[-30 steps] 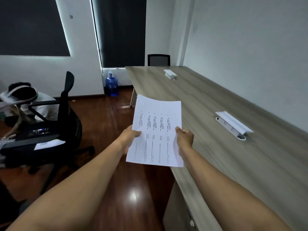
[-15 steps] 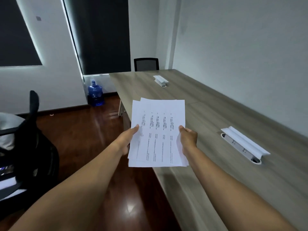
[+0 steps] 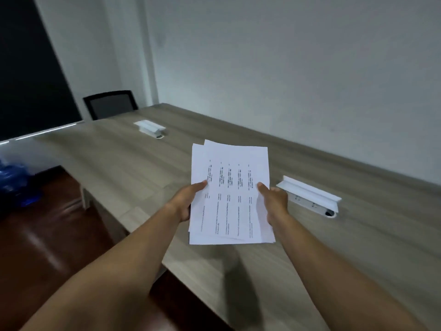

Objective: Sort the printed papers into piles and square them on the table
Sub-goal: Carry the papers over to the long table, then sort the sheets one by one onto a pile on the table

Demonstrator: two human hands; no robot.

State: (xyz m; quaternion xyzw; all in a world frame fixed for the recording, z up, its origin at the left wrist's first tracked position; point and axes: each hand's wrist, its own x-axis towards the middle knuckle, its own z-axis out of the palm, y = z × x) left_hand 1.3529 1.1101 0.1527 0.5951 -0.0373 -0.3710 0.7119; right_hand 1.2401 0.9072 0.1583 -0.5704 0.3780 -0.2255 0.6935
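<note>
The printed papers (image 3: 230, 194) are held in the air above the table (image 3: 124, 163), a little away from its near edge. It is a thin stack of several sheets, not squared: the corners at the top left and the edges at the bottom stand out from each other. The top sheet shows small columns of text, too small to read.

The left hand (image 3: 187, 203) holds the left edge of the papers, with the thumb on top of the sheet; its fingers are under the papers and I cannot tell how they lie. The right hand (image 3: 272, 201) holds the right edge in the same way, the thumb pressing on top and the fingers hidden behind the sheets. A dark shadow of the papers falls on the table below them.

Just to the right of the papers, a white socket box (image 3: 310, 195) sits in the table with its lid raised. A second socket box (image 3: 150, 127) is farther away, behind the papers to the left. A black chair (image 3: 109, 103) stands at the far end of the table.
</note>
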